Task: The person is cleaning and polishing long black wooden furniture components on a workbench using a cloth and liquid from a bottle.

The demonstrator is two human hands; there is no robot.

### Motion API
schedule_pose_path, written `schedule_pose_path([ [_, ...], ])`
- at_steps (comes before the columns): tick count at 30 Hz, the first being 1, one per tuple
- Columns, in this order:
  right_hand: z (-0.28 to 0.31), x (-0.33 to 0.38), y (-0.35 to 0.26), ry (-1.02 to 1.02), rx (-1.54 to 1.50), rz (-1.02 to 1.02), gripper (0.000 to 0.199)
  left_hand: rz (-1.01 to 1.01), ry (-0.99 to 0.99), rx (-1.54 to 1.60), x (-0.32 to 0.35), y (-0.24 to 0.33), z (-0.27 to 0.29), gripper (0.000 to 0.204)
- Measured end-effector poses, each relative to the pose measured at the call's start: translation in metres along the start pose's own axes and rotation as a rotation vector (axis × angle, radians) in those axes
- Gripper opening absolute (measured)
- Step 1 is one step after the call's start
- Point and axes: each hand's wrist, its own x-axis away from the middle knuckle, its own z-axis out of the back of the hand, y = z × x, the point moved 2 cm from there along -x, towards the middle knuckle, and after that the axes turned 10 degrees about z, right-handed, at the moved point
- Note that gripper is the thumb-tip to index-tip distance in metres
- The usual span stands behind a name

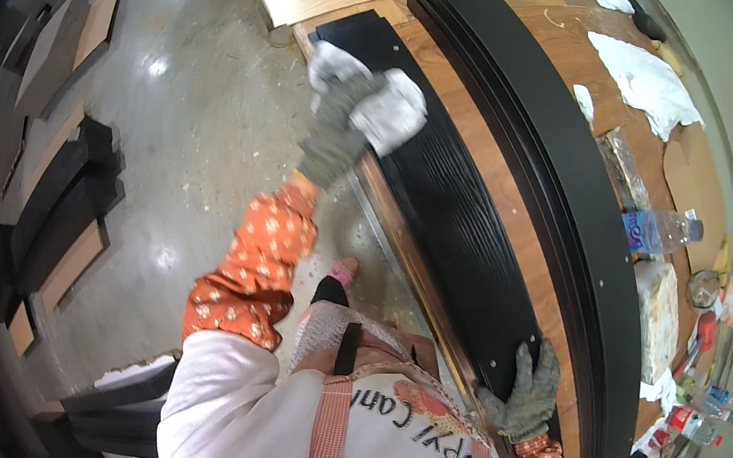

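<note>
Black grooved panel (445, 203), long, lying flat on the wooden desk (526, 223) along its near edge. Head view: left hand (336, 126), grey-gloved, closed around a white cloth (392, 111) pressed on the panel's far end. Right hand (526, 397), grey-gloved, fingers spread flat on the panel's near end. Stack of black boards (568, 192) just beside the panel. Plastic bottle (661, 231) farther right on the desk.
</note>
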Motion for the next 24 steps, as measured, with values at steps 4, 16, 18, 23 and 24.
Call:
schedule_pose_path([
  [4,-0.004,0.007,0.004,-0.099,0.007,-0.054,0.103,0.023,0.005,-0.199,-0.1,-0.029,0.064,0.044],
  [16,-0.008,0.014,0.012,-0.205,0.046,-0.042,0.116,0.016,0.159,-0.266,-0.113,-0.068,0.076,0.05],
  [18,-0.009,0.015,0.012,-0.206,0.027,-0.049,0.118,0.114,0.23,-0.246,-0.129,-0.061,0.088,0.048],
  [23,-0.01,0.015,0.014,-0.206,0.018,-0.074,0.12,0.405,0.127,0.203,-0.123,-0.041,0.088,0.045],
  [24,-0.01,0.015,0.014,-0.205,0.014,-0.064,0.12,0.308,-0.028,-0.049,-0.117,-0.036,0.079,0.047],
])
